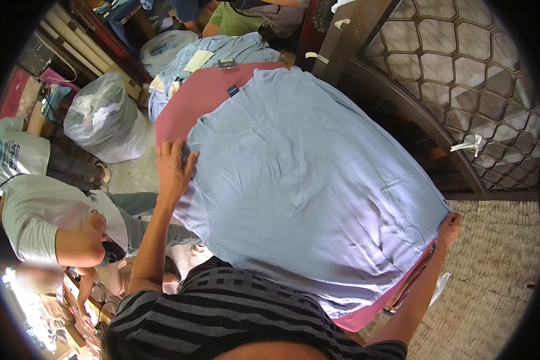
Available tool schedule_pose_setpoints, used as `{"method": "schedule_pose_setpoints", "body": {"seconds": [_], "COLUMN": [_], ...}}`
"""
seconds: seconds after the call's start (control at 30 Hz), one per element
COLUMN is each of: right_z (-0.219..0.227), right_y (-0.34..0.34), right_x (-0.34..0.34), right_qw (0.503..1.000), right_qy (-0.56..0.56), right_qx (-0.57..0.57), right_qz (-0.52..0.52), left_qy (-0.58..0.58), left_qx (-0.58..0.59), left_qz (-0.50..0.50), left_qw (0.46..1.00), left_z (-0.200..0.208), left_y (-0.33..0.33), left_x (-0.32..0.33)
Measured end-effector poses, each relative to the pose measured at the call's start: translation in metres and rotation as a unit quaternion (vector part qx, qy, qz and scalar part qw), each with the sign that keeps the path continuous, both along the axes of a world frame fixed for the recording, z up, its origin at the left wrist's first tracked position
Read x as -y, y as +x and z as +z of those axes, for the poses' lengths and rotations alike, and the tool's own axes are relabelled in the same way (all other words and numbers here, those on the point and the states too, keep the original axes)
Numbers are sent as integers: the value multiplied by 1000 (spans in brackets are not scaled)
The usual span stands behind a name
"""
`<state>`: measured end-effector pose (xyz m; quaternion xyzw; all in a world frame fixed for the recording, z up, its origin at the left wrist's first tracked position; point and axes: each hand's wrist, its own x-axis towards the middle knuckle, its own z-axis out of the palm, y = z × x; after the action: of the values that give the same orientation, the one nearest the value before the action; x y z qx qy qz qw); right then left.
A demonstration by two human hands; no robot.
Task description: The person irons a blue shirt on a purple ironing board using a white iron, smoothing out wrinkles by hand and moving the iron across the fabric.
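Observation:
A light blue shirt (pixel 306 174) lies spread over a red padded board (pixel 177 117), its neckline toward the far left and its hem toward the near right. A small dark tag (pixel 233 90) shows beside the neckline. My left hand (pixel 175 171) rests at the shirt's left edge, fingers stretched out and thumb apart, partly over the board. At the far right corner of the hem, my right hand (pixel 450 228) pinches the shirt's edge between closed fingers. The cloth is mostly flat, with soft folds near the hem.
More light blue garments (pixel 222 48) are heaped at the board's far end. Clear plastic bags (pixel 105 117) stand on the floor to the left. Two people, one in a white shirt (pixel 60 216), are close on my left. A metal lattice gate (pixel 444 66) borders the right side.

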<state>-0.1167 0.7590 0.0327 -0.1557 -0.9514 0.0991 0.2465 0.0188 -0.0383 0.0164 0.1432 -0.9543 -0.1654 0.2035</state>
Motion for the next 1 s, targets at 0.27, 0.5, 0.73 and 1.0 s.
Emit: {"method": "schedule_pose_setpoints", "body": {"seconds": [0.27, 0.5, 0.73, 1.0], "right_z": [-6, 15, 61, 50], "right_y": [-22, -40, -72, -115], "right_x": [0, 112, 328, 500], "right_qw": [994, 996, 913, 937], "right_qy": [69, 88, -118, 19], "right_qx": [85, 25, -88, 84], "right_qz": [-5, 6, 380, 338], "left_qy": [-19, -16, 23, 16], "left_qx": [132, -110, 66, -105], "left_qz": [-11, -229, -363, -490], "left_qw": [991, 967, 929, 865], "left_z": [21, 69, 42, 37], "left_y": [-14, -195, -218, -106], "left_x": [34, -67, -107, -123]}}
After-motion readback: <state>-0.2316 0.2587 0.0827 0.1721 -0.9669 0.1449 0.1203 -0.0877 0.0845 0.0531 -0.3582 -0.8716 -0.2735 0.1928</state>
